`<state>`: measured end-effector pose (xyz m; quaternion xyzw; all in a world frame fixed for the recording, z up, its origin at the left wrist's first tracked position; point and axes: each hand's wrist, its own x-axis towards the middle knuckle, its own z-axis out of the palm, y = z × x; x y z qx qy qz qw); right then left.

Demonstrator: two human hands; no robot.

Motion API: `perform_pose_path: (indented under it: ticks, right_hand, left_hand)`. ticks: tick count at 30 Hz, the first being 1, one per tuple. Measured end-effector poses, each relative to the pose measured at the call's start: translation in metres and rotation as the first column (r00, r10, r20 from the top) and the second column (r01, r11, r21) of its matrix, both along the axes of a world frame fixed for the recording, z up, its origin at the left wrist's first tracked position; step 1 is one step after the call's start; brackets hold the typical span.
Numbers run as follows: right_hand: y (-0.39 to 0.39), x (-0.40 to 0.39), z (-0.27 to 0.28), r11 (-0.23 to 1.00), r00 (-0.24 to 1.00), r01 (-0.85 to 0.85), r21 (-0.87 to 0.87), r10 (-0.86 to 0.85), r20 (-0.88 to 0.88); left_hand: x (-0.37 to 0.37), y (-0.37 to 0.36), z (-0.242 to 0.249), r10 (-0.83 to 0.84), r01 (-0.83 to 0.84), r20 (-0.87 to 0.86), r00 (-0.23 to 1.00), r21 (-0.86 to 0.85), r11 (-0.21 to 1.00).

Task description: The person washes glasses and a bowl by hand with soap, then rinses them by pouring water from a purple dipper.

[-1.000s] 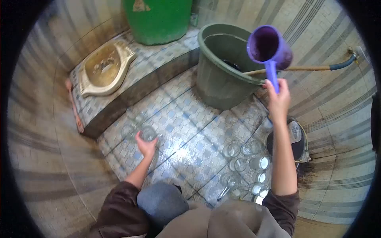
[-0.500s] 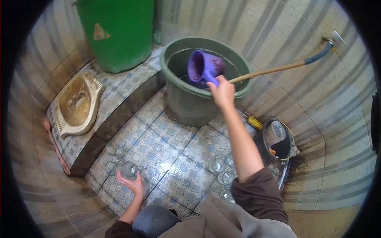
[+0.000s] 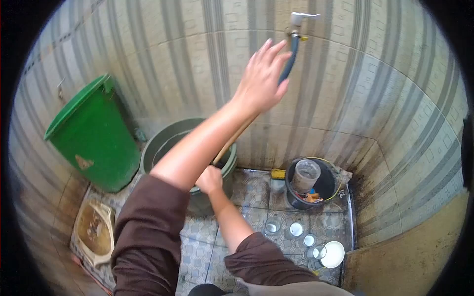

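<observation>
My left hand (image 3: 264,79) is raised with its fingers apart, just in front of the dark blue hose end (image 3: 293,54) below the white-handled wall tap (image 3: 297,19). No grip on the tap or hose shows. Beneath my left forearm, my right hand (image 3: 210,180) is closed at the rim of the big grey-green tub (image 3: 228,170). The purple dipper it gripped a moment ago is hidden behind my left arm. A tan length of hose (image 3: 236,138) slopes from the tap down into the tub, which holds water.
Several clear glasses (image 3: 272,226) and a white round container (image 3: 333,254) stand on the tiled floor. Behind them are a black bucket (image 3: 296,200) with a clear container (image 3: 306,172) inside and a yellow brush-like item (image 3: 278,173). A green bin (image 3: 98,143) and squat toilet (image 3: 108,237) lie left.
My left hand has left the glasses on the floor and risen across my right arm towards the tap. The view has swung up and right. The dipper has gone out of sight.
</observation>
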<state>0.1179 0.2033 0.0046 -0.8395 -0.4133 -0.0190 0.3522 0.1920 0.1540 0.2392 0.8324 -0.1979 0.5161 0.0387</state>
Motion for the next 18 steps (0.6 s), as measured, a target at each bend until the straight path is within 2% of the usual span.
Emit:
perform_pose_path:
  ticks: [2,3,5,6,8,9,11,13,15,16,18]
  right_hand:
    - [-0.007,-0.004,0.007,0.999,1.0,-0.002,-0.034,0.002,-0.009]
    - [-0.011,0.0,0.009,0.999,1.0,0.018,-0.031,-0.018,-0.012]
    - [-0.009,0.006,0.008,0.999,0.998,0.048,-0.025,-0.049,-0.026]
    - [-0.008,0.007,0.006,0.998,0.998,0.059,-0.026,-0.06,-0.032]
    - [-0.007,0.009,0.004,0.996,0.996,0.074,-0.04,-0.075,-0.041]
    - [-0.006,0.012,0.004,0.996,0.996,0.081,-0.047,-0.083,-0.045]
    - [-0.004,0.014,0.004,0.994,0.994,0.093,-0.058,-0.095,-0.048]
    - [-0.003,0.016,0.005,0.992,0.993,0.103,-0.067,-0.106,-0.047]
    - [0.0,0.016,0.006,0.991,0.992,0.114,-0.075,-0.118,-0.048]
    - [0.0,0.016,0.006,0.989,0.991,0.121,-0.085,-0.125,-0.044]
    - [0.001,0.016,0.003,0.986,0.991,0.128,-0.111,-0.132,-0.034]
  left_hand:
    - [0.074,-0.012,0.038,0.075,-0.076,0.009,0.997,0.097,0.992]
    - [0.097,-0.02,0.056,0.05,-0.052,0.022,0.999,0.106,0.993]
    - [0.127,-0.036,0.085,0.196,-0.195,-0.071,0.978,0.023,0.981]
    - [0.135,-0.038,0.089,0.178,-0.177,-0.058,0.982,0.023,0.984]
    - [0.148,-0.039,0.091,0.421,-0.41,-0.132,0.897,0.102,0.906]
    - [0.148,-0.04,0.096,0.408,-0.398,-0.136,0.903,0.097,0.912]
    - [0.144,-0.04,0.114,0.385,-0.382,-0.316,0.867,0.073,0.921]
    - [0.146,-0.035,0.118,0.352,-0.342,-0.319,0.88,0.087,0.936]
    - [0.145,-0.028,0.114,0.143,-0.167,-0.302,0.943,-0.056,0.984]
    - [0.146,-0.02,0.105,-0.028,0.001,-0.209,0.977,-0.131,0.991]
    - [0.151,-0.011,0.096,-0.159,0.132,-0.113,0.981,-0.221,0.966]
